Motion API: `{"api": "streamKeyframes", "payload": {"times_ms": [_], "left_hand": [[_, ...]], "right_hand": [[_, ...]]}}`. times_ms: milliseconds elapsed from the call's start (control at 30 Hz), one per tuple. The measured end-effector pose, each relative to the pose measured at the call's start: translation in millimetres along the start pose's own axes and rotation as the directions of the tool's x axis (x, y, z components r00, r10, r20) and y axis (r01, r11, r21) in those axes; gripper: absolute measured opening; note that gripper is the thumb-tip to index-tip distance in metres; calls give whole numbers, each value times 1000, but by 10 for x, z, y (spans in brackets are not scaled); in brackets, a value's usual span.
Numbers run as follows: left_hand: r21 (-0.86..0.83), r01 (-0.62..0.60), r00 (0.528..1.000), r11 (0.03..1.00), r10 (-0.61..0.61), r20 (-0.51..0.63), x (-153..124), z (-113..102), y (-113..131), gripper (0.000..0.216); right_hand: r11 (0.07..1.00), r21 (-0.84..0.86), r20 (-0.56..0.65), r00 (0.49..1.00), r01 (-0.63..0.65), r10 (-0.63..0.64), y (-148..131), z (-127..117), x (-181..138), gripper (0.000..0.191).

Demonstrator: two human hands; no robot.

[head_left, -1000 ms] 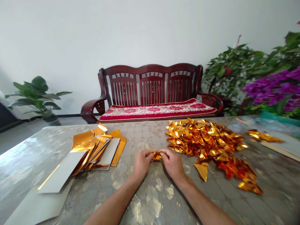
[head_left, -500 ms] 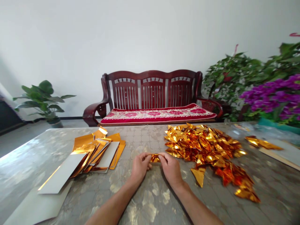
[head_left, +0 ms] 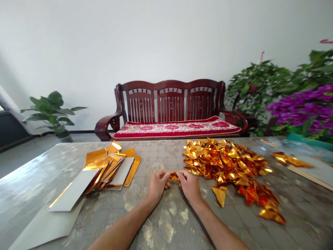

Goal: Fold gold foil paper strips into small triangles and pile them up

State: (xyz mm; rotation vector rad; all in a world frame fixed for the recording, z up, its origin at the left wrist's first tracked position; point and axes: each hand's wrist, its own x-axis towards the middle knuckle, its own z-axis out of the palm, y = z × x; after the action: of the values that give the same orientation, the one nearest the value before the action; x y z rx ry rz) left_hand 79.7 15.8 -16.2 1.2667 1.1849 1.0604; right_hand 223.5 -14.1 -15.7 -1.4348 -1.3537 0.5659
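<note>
Between my two hands is a small folded piece of gold foil paper (head_left: pixel 173 176), pinched at both ends. My left hand (head_left: pixel 157 184) is closed on its left end, thumb and fingers together. The right end sits in the closed fingers of my right hand (head_left: pixel 189 184). Parts of the paper are hidden behind my fingertips. To the right lies a large heap of folded gold foil pieces (head_left: pixel 223 158) with pointed ends. On the left is a loose stack of flat gold foil sheets (head_left: pixel 110 168), some showing a pale back.
Both forearms rest over a patterned tablecloth (head_left: pixel 161 229). A pale sheet (head_left: pixel 49 225) lies at the front left. Clear plastic wrapping (head_left: pixel 273 143) and purple flowers (head_left: pixel 307 107) are at the right. Beyond the table stands a wooden bench (head_left: pixel 170 104); a potted plant (head_left: pixel 53 111) is at the left.
The folded foil paper between my fingers looks narrower, with less of its face showing. My hands keep their pinch on both ends. The whole view has shifted slightly.
</note>
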Motion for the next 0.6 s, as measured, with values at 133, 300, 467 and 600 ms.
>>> {"api": "streamKeyframes", "payload": {"times_ms": [133, 300, 467, 600], "left_hand": [[-4, 23, 1000, 1000, -23, 5, 3, 41, 20, 38], [-3, 78, 997, 997, -78, 30, 17, 91, 53, 32], [-14, 95, 995, 995, -95, 1, 60, 130, 36, 30], [-21, 53, 997, 998, -54, -52, 61, 176, -23, 26]], "right_hand": [[998, -54, -43, 998, 35, -38, -39, -22, 0, 34], [993, -98, -72, 995, 62, -69, -37, -48, 11, 33], [992, -108, -66, 995, 70, -78, -19, -48, 13, 33], [990, -120, -63, 995, 69, -77, -22, -48, 6, 33]]}}
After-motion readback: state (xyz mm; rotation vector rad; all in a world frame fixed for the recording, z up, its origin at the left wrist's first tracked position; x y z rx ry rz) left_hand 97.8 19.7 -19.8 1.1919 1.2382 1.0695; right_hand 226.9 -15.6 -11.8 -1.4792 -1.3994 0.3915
